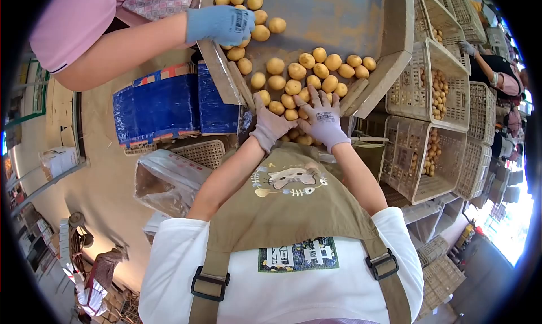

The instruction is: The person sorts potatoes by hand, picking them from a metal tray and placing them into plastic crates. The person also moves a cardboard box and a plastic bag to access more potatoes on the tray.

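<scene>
Both my hands wear pale gloves and rest at the narrow near end of a wooden-sided tray (344, 19). My left hand (271, 124) lies at the left of the opening, thumb up and fingers toward the middle, against the nearest potatoes. My right hand (324, 122) has its fingers spread over the potatoes (296, 71) at the opening; neither hand grips one. More potatoes (299, 136) show below my hands, partly hidden by them and my apron. At the tray's left side, a co-worker's blue-gloved hand (221, 25) is on other potatoes.
Plastic crates (427, 154) holding potatoes stand at the right. A blue-covered box (156, 106), a plastic-lined crate (166, 180) and a wicker-like crate (202, 153) are at the left. Another person (499, 75) works beyond the right-hand crates.
</scene>
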The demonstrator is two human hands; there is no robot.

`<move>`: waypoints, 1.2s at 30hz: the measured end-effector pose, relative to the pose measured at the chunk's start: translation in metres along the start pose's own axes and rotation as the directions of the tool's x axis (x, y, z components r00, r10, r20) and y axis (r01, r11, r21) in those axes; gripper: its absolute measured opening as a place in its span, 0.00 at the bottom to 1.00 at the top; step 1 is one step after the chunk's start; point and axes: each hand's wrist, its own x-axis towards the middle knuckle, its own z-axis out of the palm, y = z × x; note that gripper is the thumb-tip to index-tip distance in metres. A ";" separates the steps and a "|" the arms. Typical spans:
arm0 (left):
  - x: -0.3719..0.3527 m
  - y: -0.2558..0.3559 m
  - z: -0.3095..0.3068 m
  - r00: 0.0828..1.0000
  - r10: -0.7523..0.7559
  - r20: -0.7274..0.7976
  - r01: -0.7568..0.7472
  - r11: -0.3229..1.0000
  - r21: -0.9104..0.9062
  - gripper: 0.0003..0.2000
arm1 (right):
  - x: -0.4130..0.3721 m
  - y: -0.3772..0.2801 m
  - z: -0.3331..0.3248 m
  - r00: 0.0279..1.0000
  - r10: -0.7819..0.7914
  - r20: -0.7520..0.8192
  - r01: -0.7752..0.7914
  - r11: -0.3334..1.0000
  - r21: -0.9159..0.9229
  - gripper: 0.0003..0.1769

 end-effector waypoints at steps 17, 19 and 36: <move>-0.008 0.001 0.010 0.999 -0.032 -0.022 0.030 0.998 -0.055 0.51 | 0.000 -0.001 0.000 1.000 0.001 0.007 -0.001 1.000 -0.012 0.39; -0.008 0.001 0.009 1.000 -0.027 -0.002 0.027 0.998 -0.054 0.51 | -0.001 -0.001 0.000 1.000 0.001 0.006 -0.001 1.000 -0.013 0.38; -0.013 0.002 0.009 0.996 0.023 -0.085 -0.017 0.997 0.079 0.42 | 0.010 0.009 0.018 0.986 0.011 -0.165 0.023 0.978 0.205 0.31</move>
